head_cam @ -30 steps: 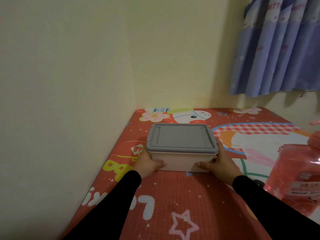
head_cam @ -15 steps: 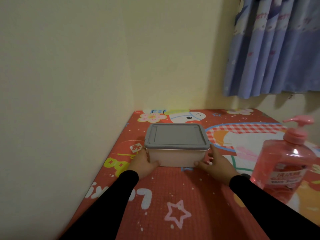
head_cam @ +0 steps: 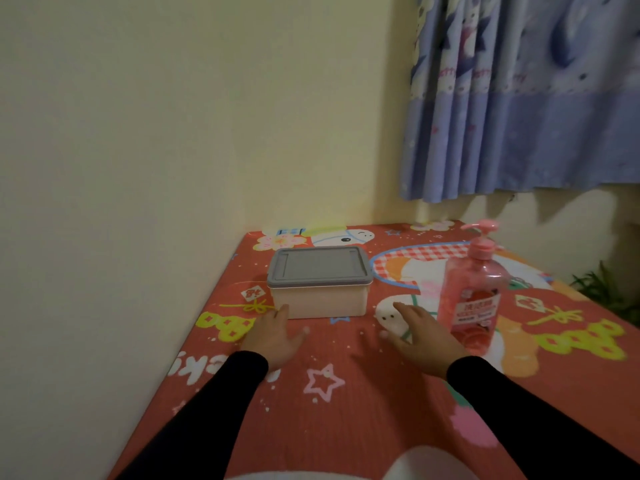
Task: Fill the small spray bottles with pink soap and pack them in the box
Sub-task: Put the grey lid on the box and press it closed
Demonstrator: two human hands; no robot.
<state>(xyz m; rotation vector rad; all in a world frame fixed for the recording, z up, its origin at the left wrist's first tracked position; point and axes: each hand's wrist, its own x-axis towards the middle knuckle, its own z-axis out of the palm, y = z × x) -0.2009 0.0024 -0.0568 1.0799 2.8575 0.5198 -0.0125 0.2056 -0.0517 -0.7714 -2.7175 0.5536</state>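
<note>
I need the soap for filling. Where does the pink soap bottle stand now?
In the head view the pink soap bottle stands upright on the red mat, right of the lidded box and just beyond the right hand.

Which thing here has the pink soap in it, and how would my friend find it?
Start at the blue patterned curtain, then look down to the red cartoon-printed mat. The clear plastic pump bottle of pink soap stands upright there, just beyond the right hand. Unlike the low, grey-lidded plastic box beside it, it is tall and see-through.
</note>
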